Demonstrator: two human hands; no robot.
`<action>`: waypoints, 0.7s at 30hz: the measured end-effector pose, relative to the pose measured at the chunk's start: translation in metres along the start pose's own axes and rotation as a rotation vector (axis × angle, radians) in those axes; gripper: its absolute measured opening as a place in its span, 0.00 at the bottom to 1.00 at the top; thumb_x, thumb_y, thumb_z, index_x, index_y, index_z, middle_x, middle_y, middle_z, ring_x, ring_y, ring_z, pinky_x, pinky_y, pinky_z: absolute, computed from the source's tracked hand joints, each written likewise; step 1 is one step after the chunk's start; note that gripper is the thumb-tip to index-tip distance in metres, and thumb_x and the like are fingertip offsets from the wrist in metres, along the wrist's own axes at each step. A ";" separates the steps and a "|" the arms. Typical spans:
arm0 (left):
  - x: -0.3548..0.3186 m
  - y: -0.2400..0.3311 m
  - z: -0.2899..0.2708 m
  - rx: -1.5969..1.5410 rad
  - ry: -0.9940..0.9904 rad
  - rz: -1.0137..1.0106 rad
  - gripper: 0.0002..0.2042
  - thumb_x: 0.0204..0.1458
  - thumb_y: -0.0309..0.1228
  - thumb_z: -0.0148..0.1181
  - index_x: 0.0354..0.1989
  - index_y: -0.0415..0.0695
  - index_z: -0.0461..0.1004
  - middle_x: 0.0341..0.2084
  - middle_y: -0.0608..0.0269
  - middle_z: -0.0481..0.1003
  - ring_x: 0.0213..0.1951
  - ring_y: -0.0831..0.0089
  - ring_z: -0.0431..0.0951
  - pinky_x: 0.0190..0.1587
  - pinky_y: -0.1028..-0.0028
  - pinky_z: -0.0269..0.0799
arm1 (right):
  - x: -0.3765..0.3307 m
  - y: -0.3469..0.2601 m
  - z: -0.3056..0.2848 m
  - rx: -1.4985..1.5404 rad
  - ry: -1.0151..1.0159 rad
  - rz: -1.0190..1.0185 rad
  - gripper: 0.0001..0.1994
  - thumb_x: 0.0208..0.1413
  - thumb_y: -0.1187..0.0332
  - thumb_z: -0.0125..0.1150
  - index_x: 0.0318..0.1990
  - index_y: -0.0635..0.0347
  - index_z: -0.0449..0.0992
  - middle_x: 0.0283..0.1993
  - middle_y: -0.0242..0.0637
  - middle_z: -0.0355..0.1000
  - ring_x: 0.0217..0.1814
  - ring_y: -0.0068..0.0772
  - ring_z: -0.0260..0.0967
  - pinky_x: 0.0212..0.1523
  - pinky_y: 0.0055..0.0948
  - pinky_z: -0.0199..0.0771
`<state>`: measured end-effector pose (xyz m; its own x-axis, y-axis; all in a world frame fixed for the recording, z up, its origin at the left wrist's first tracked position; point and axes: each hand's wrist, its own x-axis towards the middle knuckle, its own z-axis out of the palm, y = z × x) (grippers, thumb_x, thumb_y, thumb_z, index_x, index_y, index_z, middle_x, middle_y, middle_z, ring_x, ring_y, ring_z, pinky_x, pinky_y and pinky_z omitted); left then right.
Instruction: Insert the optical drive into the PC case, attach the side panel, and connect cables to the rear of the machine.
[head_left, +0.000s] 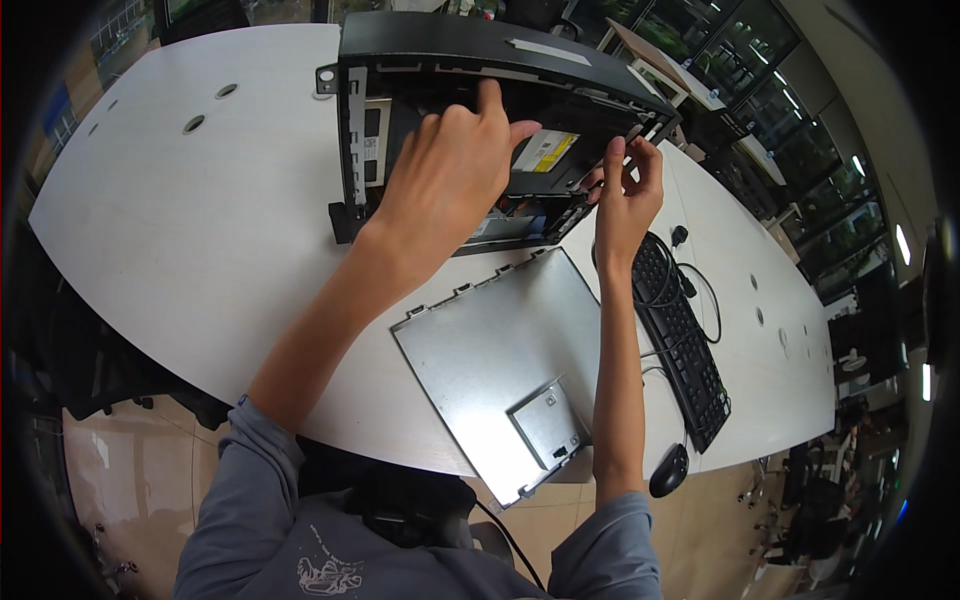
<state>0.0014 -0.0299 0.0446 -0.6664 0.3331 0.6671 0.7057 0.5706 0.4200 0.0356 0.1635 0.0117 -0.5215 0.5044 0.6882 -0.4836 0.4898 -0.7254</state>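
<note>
1. The left hand (pixel 445 170) reaches into the open case (pixel 440 60); its fingers (pixel 490 98) are bent and spread a little, tips on the black inner frame at the top edge, thumb out toward the drive (pixel 545 152). Whether they pinch anything I cannot tell
2. The right hand (pixel 628 195) is at the case's right edge, fingers (pixel 614 160) close together and curled, tips touching the black frame just beside the drive; what they clamp, if anything, is too small to tell
3. The drive, with a white and yellow label, sits inside the case between the two hands
4. The case is a black desktop computer lying on its side with the side open, at the far middle of the table (pixel 200 220)
5. The panel (pixel 490 350), a bare grey metal sheet with a small square bracket near its lower corner, lies flat on the table just in front of the case, between the forearms
6. A black keyboard (pixel 685 340) lies to the right of the panel, partly under the right forearm, with a black cable looped over it
7. A black mouse (pixel 668 470) sits at the table's near edge, just beside the right elbow
</note>
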 end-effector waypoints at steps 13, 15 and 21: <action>-0.003 0.004 0.002 0.116 0.101 0.112 0.13 0.61 0.37 0.57 0.36 0.38 0.71 0.08 0.51 0.70 0.18 0.53 0.79 0.20 0.63 0.72 | 0.009 0.010 -0.002 -0.093 0.044 -0.026 0.18 0.65 0.56 0.58 0.39 0.66 0.69 0.27 0.33 0.70 0.21 0.16 0.65 0.17 0.16 0.60; -0.003 0.006 -0.003 0.119 0.084 0.099 0.12 0.61 0.37 0.57 0.37 0.38 0.71 0.09 0.51 0.71 0.18 0.53 0.79 0.21 0.63 0.72 | 0.008 0.009 -0.003 -0.063 0.026 -0.009 0.19 0.65 0.55 0.58 0.39 0.66 0.69 0.28 0.32 0.69 0.21 0.16 0.64 0.17 0.16 0.59; 0.001 0.000 -0.005 0.034 0.104 0.081 0.12 0.61 0.36 0.57 0.36 0.37 0.71 0.10 0.50 0.71 0.19 0.52 0.79 0.23 0.64 0.73 | 0.007 0.002 -0.002 -0.060 0.048 -0.014 0.20 0.65 0.52 0.57 0.38 0.64 0.69 0.27 0.30 0.67 0.20 0.14 0.59 0.19 0.16 0.54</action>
<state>0.0016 -0.0330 0.0483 -0.5775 0.3006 0.7591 0.7464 0.5710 0.3418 0.0331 0.1694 0.0151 -0.4800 0.5299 0.6991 -0.4472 0.5378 -0.7147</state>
